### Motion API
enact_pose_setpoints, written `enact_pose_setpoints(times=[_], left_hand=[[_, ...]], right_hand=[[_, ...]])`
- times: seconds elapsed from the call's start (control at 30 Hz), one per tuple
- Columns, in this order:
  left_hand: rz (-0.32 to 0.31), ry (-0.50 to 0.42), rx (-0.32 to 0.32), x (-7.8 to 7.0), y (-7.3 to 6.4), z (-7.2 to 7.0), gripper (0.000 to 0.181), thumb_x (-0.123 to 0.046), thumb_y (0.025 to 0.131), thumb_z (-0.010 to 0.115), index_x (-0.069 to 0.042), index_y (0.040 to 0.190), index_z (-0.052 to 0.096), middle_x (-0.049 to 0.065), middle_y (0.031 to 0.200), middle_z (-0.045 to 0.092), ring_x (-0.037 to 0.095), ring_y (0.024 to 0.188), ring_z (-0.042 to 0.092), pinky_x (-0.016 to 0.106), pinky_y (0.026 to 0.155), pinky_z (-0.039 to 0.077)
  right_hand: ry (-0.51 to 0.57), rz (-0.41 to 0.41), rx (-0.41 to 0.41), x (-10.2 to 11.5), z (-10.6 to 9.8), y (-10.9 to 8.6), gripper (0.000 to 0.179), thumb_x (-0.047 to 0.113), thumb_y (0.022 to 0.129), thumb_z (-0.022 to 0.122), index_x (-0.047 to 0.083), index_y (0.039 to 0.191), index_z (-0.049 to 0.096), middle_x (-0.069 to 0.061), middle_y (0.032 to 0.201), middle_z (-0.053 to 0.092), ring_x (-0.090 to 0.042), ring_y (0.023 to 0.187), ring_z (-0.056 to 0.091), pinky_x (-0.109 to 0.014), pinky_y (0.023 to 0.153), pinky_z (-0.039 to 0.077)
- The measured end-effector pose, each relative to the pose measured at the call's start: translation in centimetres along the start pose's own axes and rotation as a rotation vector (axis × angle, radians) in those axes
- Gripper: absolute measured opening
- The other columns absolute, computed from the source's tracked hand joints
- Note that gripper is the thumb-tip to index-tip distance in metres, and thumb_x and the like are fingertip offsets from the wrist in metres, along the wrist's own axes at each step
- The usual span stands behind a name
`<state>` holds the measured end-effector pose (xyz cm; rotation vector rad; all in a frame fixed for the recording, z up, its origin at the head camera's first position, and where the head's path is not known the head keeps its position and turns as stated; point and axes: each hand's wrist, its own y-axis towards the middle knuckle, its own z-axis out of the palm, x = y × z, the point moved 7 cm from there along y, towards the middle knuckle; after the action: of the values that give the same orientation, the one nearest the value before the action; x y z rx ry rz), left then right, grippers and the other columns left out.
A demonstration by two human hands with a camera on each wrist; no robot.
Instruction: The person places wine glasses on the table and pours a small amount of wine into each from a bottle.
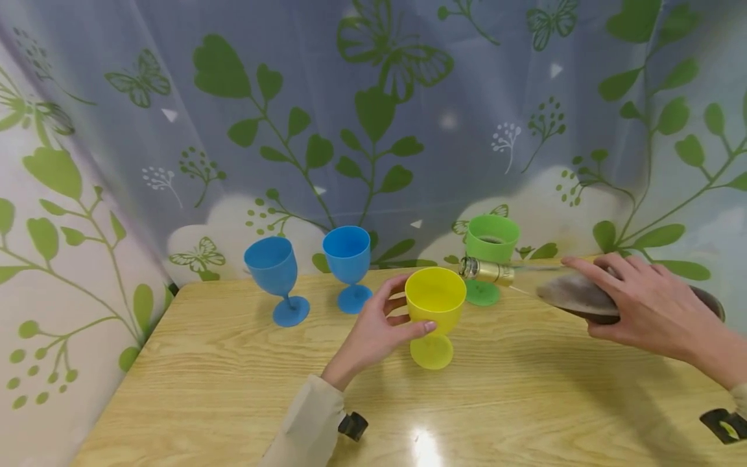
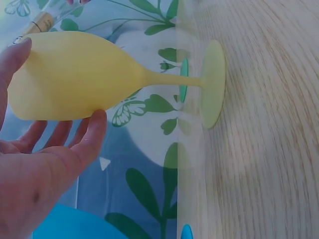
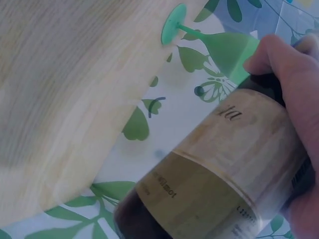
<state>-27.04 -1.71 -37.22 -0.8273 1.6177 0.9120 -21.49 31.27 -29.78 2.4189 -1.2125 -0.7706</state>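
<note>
Yellow goblet (image 1: 435, 312): stemmed, upright. Left hand (image 1: 382, 323) grips it; rightward of it, right hand (image 1: 650, 305) clasps a tilted, labelled bottle (image 3: 212, 169).

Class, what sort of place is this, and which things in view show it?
Probably an indoor corner, perhaps arranged for pouring practice: a wooden-looking table, butterfly-print cloth hanging behind it, and a tilted bottle at a yellow goblet.

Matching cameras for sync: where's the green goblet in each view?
Head: green goblet right of centre, partly behind the bottle.
Left wrist: only its base, just right of centre, upper half, beyond the yellow goblet.
Right wrist: upper right, tipped sideways in frame, partly behind the right hand.
Shared landmark: the bottle; left wrist shows only its neck.
</note>
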Motion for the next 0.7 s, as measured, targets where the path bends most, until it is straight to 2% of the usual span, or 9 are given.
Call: enact_pose_setpoints(times=[0.07,0.1,0.17,0.33,0.7], left_hand=[[0.013,-0.005,0.001,-0.1,0.03,-0.05,0.074,-0.014,0.089,0.081,-0.03,0.15,0.043,0.0,0.148,0.05,0.026,0.13,0.059,0.04,0.103,0.056],[0.02,-0.006,0.001,-0.16,0.06,-0.07,0.073,-0.014,0.089,0.081,-0.03,0.15,0.043,0.0,0.148,0.049,0.025,0.13,0.059,0.039,0.103,0.056],[0.032,-0.012,0.004,-0.26,0.15,-0.09,0.073,-0.012,0.089,0.08,-0.031,0.149,0.044,-0.001,0.148,0.049,0.025,0.13,0.059,0.038,0.102,0.057],[0.037,-0.026,0.013,-0.32,0.26,-0.09,0.071,-0.011,0.09,0.079,-0.03,0.149,0.045,0.001,0.147,0.05,0.025,0.13,0.06,0.037,0.1,0.057],[0.033,-0.022,0.004,-0.38,0.31,-0.16,0.07,-0.01,0.09,0.079,-0.029,0.148,0.045,0.002,0.145,0.051,0.025,0.13,0.059,0.037,0.101,0.057]], right_hand=[[0.005,0.002,0.042,-0.06,-0.04,0.17,0.107,0.058,0.056,0.087,0.021,0.148,0.048,-0.015,0.107,0.064,-0.037,0.082,0.063,-0.049,0.056,0.05],[0.007,0.008,0.065,-0.11,-0.02,0.21,0.108,0.058,0.056,0.088,0.021,0.149,0.047,-0.014,0.108,0.064,-0.036,0.083,0.063,-0.05,0.056,0.05],[0.001,0.016,0.106,-0.09,-0.01,0.27,0.118,0.043,0.045,0.096,0.023,0.15,0.045,-0.013,0.108,0.064,-0.035,0.083,0.062,-0.05,0.057,0.05],[0.012,0.037,0.178,-0.07,0.21,0.35,0.118,0.045,0.048,0.097,0.024,0.151,0.044,-0.013,0.112,0.063,-0.035,0.086,0.063,-0.053,0.06,0.051],[-0.01,0.028,0.23,0.06,0.01,0.98,0.108,0.041,0.05,0.091,0.026,0.147,0.047,-0.008,0.106,0.062,-0.027,0.08,0.06,-0.048,0.058,0.05]])
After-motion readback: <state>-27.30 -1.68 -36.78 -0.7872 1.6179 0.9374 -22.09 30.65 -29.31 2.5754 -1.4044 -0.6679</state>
